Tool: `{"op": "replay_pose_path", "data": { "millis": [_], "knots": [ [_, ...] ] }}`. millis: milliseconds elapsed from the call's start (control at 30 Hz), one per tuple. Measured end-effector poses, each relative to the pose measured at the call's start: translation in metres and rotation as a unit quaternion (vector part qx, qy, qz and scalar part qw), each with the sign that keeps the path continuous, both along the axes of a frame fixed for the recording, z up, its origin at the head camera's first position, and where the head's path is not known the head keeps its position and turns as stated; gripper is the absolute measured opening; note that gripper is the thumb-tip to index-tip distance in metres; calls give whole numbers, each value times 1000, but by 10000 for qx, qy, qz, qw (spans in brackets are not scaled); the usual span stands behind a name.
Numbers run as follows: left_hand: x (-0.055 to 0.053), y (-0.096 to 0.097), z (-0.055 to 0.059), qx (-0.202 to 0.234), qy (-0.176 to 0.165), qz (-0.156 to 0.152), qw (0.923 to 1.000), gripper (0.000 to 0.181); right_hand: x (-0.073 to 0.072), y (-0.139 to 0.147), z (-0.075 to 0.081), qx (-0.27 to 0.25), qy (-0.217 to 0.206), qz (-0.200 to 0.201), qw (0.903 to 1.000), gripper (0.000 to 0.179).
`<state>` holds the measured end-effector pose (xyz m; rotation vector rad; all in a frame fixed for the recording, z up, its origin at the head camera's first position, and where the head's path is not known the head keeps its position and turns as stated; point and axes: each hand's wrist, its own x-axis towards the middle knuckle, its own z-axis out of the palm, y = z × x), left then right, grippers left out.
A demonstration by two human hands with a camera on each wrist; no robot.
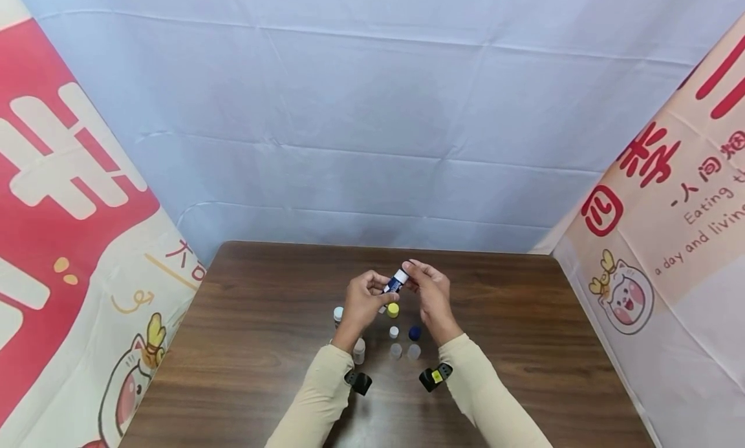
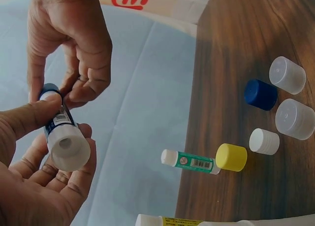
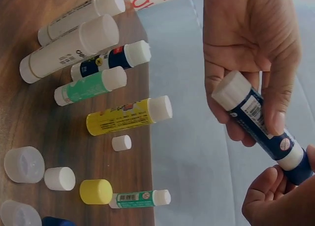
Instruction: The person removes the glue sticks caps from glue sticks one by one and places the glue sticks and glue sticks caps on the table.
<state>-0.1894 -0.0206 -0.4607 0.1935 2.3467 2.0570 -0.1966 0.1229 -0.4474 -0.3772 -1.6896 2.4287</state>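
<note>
My left hand [image 1: 363,299] holds a glue stick [image 1: 396,281] with a dark blue label above the table. Its thumb lies along the label and the fingers are behind it. The white base end points toward the left wrist camera. At the other end, my right hand [image 1: 431,296] pinches the blue cap [image 3: 299,176] between thumb and fingers. A white band shows between label and cap. Nearest below the hands are a small green glue stick [image 2: 197,162] and a yellow cap [image 2: 231,157]. How far the blue cap sits on the stick is hard to tell.
Left of the hands stand several glue sticks: two large white ones, a blue, a green [image 3: 88,88] and a yellow one [image 3: 123,116]. Loose caps sit toward the person: white [image 1: 394,332], dark blue [image 1: 414,333], and two translucent, one nearer the right [image 1: 414,352].
</note>
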Motion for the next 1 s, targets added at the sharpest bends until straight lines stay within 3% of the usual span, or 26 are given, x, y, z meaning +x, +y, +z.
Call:
{"op": "replay_pose_path", "data": {
  "millis": [267,533,767,933,1000],
  "knots": [
    [-1,-5,0,471,21,133,9988,35,0,6,8,-653,189,-12,9977,19],
    [-1,-16,4,722,195,248,9969,42,1,14,8,-481,64,-62,9988,29],
    [-2,-32,6,755,165,522,9956,38,-1,23,7,-304,4,-166,9994,20],
    [-3,-45,4,743,321,531,9953,39,1,30,4,-34,-90,-20,10000,39],
    [1,-51,12,713,321,483,9958,39,2,33,2,67,-83,29,9999,42]
  ]
}}
